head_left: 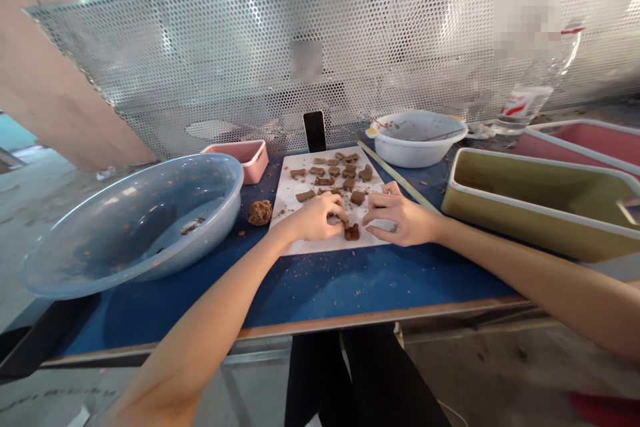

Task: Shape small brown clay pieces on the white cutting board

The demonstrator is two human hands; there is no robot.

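Note:
A small dark brown clay-like piece (352, 233) lies near the front edge of a white board (310, 247). My left hand (320, 217) is curled, with thumb and fingertips drawn together at the left edge of this piece. On the other side is my right hand (403, 217), its fingers bent and its thumb apart from them, with nothing visible between. Behind my hands, several brown clay-like pieces (324, 181) are spread over the board among crumbs. A rough brown lump (260, 213) sits just left of the board.
A large blue basin (150, 267) stands at left, near a pink container (255, 163). A phone (315, 131) leans against perforated metal sheeting (225, 47). At right are a white basin (415, 155), a thin strip (400, 177), an olive bin (525, 213), a red-pink bin (590, 140) and a clear bottle (530, 97).

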